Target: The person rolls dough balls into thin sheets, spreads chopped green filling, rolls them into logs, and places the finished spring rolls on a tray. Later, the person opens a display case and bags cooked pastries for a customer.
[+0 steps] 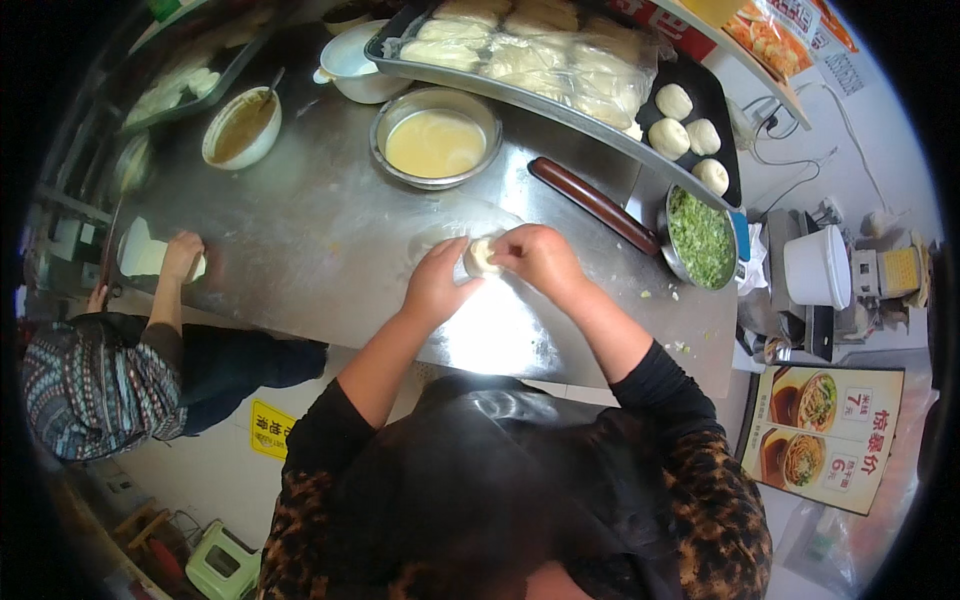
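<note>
On the steel table in front of me stands a small round piece of dough (482, 257), its top gathered in folds. My left hand (441, 281) curves round its left side, thumb and fingers against it. The fingertips of my right hand (534, 255) pinch the dough's upper right edge. Beyond my hands is a steel bowl of pale yellow liquid (436, 142). To the right lie a dark wooden rolling pin (592, 202) and a steel bowl of chopped green vegetable (701, 238). Whether anything is inside the dough cannot be seen.
A large tray (510, 94) holds plastic-covered dough pieces and several uncovered dough balls (669, 139). A bowl of brown paste (244, 127) with a spoon and a white bowl (364, 64) stand at the back left. At the left, a co-worker's hand (182, 255) touches flat dough (142, 251).
</note>
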The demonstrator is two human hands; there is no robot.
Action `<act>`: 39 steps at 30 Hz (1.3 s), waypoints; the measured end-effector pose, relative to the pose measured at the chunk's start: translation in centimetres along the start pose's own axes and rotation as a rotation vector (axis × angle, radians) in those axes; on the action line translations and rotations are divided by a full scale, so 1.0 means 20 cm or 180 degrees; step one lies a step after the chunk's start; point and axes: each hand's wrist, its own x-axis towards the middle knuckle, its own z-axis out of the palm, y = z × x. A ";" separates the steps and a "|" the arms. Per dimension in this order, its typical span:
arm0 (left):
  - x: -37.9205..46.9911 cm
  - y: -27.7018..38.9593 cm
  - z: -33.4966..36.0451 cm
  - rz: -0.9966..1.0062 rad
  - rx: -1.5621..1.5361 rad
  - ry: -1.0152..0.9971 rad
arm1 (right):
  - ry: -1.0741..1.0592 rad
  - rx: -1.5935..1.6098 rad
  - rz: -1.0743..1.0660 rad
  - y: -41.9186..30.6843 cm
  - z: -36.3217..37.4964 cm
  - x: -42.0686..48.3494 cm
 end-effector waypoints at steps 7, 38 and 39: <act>0.03 -0.17 0.08 -0.0761 -0.1447 -0.0460 | -0.0414 -0.0513 0.0211 0.00 0.26 0.12; 0.01 -0.18 -0.04 -0.1269 -0.2189 -0.0501 | -0.0665 -0.1604 0.0803 -0.11 0.33 0.21; 0.01 -0.18 -0.04 -0.1393 -0.2130 -0.0542 | -0.0737 -0.1652 0.0808 -0.10 0.35 0.21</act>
